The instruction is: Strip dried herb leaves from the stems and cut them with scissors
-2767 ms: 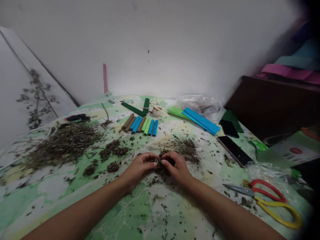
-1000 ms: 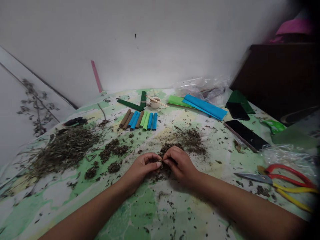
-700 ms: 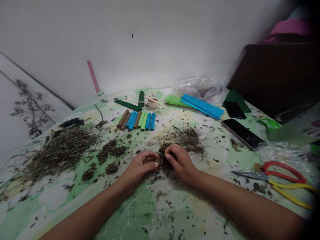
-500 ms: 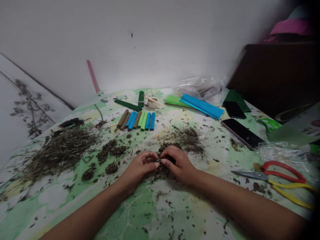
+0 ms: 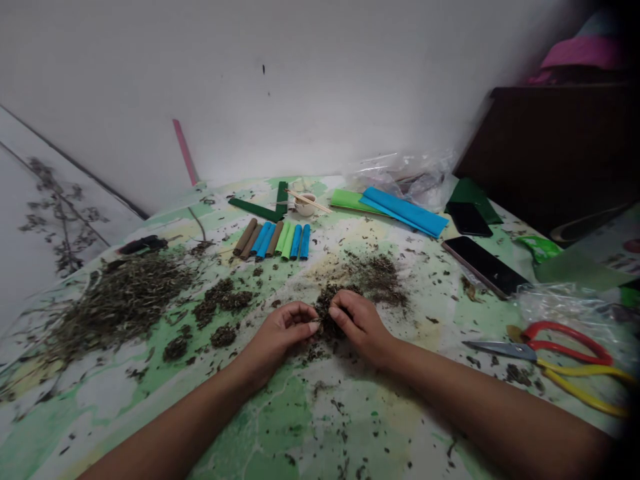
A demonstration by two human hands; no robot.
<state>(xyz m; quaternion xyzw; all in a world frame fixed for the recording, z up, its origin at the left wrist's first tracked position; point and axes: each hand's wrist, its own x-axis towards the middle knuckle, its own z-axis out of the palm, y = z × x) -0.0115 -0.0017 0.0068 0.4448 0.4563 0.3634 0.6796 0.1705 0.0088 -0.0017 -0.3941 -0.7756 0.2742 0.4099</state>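
My left hand [image 5: 290, 330] is pinched closed on what looks like a bit of dried plant stem, at the near left edge of a dark crumbled herb pile [image 5: 327, 310]. Just to its right, my right hand [image 5: 357, 323] is closed too, thumb against forefinger, over the same pile; what it pinches, if anything, is hidden. Left of the hands lie small clumps of dried herb [image 5: 220, 300]. Beyond them, several brown, blue and green paper rolls [image 5: 273, 241] lie side by side in a row.
A heap of dried stems [image 5: 130, 293] spreads at the left. Red-and-yellow-handled scissors [image 5: 543, 357], a phone [image 5: 483, 267] and a second dark phone [image 5: 469, 220] lie at the right. Folded blue paper [image 5: 404, 212] and a small bowl [image 5: 305, 205] with sticks across it stand at the back.
My right hand has moved slightly right, away from my left fingertips, so more of the herb pile shows between them. My left hand stays in place.
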